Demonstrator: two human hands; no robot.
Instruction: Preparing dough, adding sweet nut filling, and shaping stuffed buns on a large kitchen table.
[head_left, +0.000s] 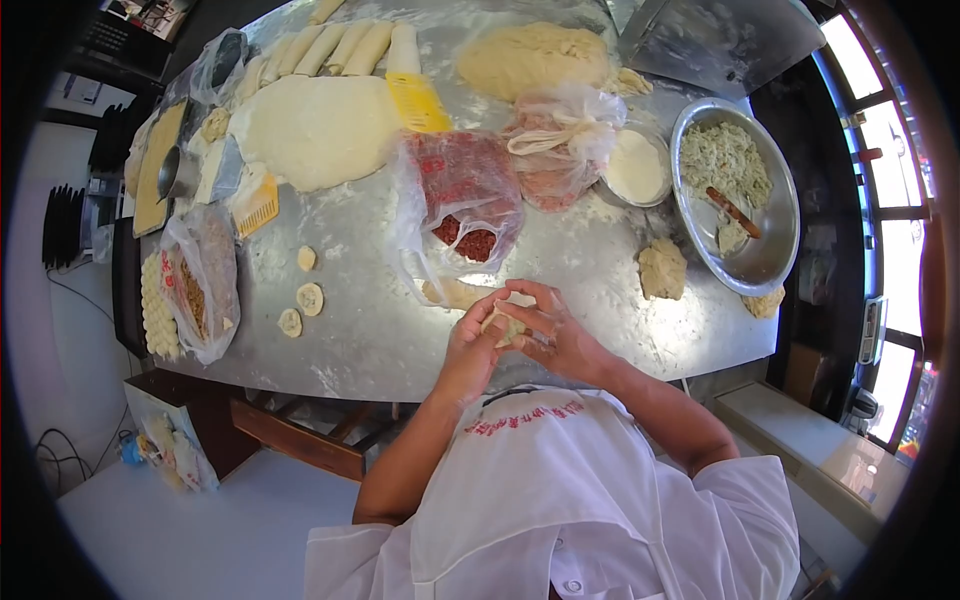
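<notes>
Between my two hands, just above the table's near edge, is a small piece of dough (504, 330) with a pale filling showing. My left hand (474, 339) holds its left side, thumb on top. The fingers of my right hand (551, 330) curl around its right side. Just beyond my hands lies a short dough roll (459, 293), partly covered by a clear plastic bag. That bag holds dark red filling (474, 241). Three small round dough pieces (310, 299) lie to the left. At the right, a large steel bowl (787, 247) holds greenish-white filling (724, 161) and a wooden-handled tool (733, 212).
A dough sheet (315, 131), dough rolls (356, 46) and a large dough mass (536, 58) lie farther back. Yellow scrapers (257, 208), a bowl of white powder (636, 166), a dough lump (661, 270) and a bag of brown filling (214, 292) stand about the steel table (352, 360).
</notes>
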